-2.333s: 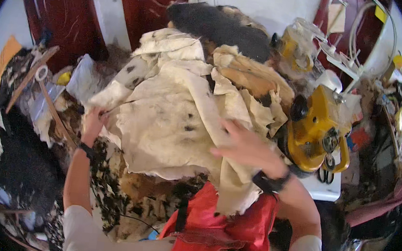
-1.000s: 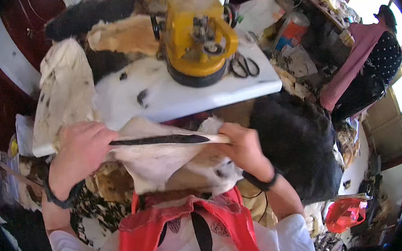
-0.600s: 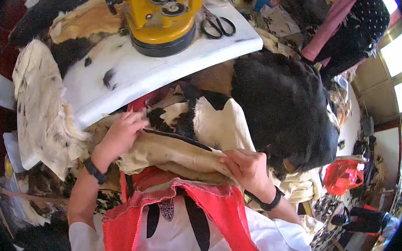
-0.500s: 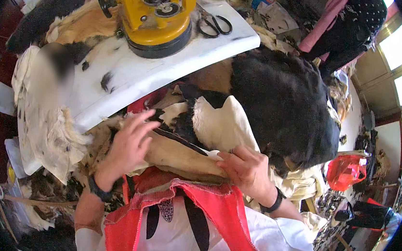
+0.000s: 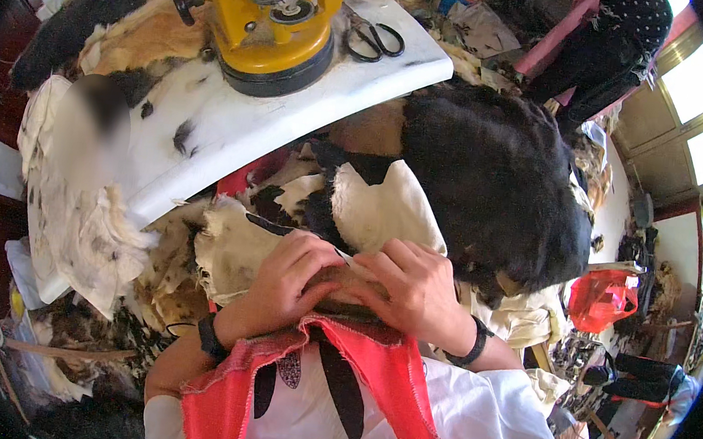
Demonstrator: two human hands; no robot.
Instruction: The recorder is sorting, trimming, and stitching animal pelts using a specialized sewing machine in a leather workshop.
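Note:
Close together above my lap, both hands grip a fur hide (image 5: 230,250), whose cream skin side shows to the left of them. My left hand (image 5: 300,274) is closed with its fingers curled over the hide's edge. Beside it, my right hand (image 5: 408,288) pinches the same edge, nearly touching the left fingertips. Whether a small tool sits between the fingers cannot be made out. Just beyond the hands, a cream flap of hide (image 5: 386,210) stands up with black fur next to it. A red apron (image 5: 225,385) covers part of my white clothing.
On the white table (image 5: 233,132) stand a yellow machine (image 5: 274,51) and black-handled scissors (image 5: 374,42). A large black fur (image 5: 499,183) lies to the right. Further right hangs a red plastic bag (image 5: 603,301). Another person (image 5: 613,50) bends over at the upper right. Fur pieces (image 5: 97,220) drape off the table's left end.
My left hand was open and raised at the left; it has moved right and closed on the hide beside my right hand. My right hand has shifted slightly left.

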